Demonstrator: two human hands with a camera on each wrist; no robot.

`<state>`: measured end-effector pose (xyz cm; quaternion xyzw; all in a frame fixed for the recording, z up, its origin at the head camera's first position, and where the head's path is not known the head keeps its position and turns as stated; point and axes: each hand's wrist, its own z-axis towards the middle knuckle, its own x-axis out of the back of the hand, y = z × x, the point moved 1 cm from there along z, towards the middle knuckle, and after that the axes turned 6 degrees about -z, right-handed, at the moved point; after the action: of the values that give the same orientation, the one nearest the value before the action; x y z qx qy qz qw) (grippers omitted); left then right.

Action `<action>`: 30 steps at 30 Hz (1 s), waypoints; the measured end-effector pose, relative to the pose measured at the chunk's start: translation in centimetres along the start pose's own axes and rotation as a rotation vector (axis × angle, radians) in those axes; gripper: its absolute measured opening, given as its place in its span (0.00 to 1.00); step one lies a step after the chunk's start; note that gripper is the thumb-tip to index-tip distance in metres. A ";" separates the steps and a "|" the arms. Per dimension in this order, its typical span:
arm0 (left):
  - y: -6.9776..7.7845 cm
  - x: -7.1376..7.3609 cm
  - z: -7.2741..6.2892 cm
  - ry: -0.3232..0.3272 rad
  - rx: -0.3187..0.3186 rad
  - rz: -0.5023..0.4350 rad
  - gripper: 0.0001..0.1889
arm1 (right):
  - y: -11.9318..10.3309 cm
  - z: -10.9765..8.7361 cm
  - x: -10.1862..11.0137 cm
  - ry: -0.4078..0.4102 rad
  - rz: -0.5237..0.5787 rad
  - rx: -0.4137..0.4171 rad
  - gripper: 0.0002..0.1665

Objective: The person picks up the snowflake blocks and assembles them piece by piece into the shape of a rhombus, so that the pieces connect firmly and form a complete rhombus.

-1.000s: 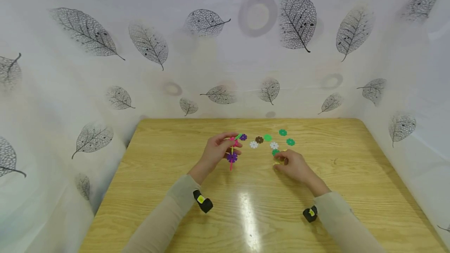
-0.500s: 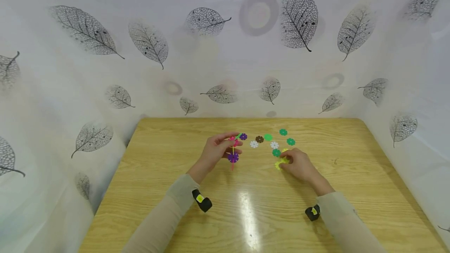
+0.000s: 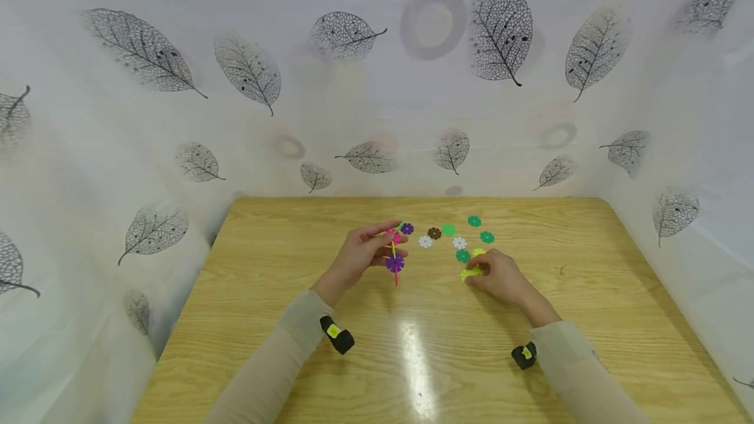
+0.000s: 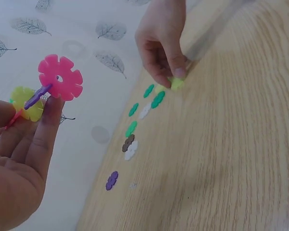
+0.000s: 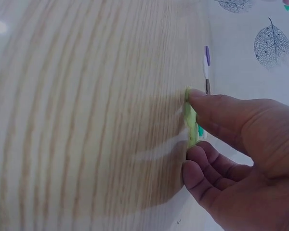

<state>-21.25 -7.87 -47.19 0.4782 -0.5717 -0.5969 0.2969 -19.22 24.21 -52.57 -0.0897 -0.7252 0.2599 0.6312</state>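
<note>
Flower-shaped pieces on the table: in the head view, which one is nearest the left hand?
The purple piece, leftmost of the loose ones, beside the left hand; no other piece on the table is purple.

The left sleeve (image 3: 268, 362) and right sleeve (image 3: 583, 375) were long, plain and pale beige, each ending in a slightly greyer cuff (image 3: 304, 317). A compact black block (image 3: 343, 343) with a small yellow patch (image 3: 333, 331) was worn on the left; a similar black unit (image 3: 521, 359), likewise yellow-marked, on the right.
</note>
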 end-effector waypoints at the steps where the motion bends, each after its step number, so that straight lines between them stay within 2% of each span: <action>1: 0.0 0.1 0.0 0.001 0.002 -0.003 0.22 | 0.0 0.0 0.0 -0.003 0.001 0.001 0.16; 11: -0.2 0.3 0.2 -0.020 0.011 -0.032 0.22 | -0.3 0.2 -0.1 -0.035 0.039 -0.006 0.15; 15: -0.2 0.2 0.1 -0.018 0.006 -0.034 0.21 | -0.6 0.3 -0.1 -0.051 0.082 -0.021 0.13; 20: -0.3 0.2 0.0 -0.005 0.013 -0.039 0.20 | -1.2 0.6 0.1 -0.048 0.140 0.010 0.09; 26: -0.2 0.2 0.0 0.000 0.021 -0.041 0.20 | -2.3 1.4 0.8 -0.047 0.268 -0.013 0.11; 30: -0.2 0.2 0.0 0.002 0.020 -0.049 0.20 | -3.3 1.8 1.4 -0.031 0.290 -0.002 0.11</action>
<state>-21.26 -8.08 -47.43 0.4956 -0.5654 -0.5979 0.2780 -20.53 21.61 -49.91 -0.1899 -0.7147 0.3491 0.5756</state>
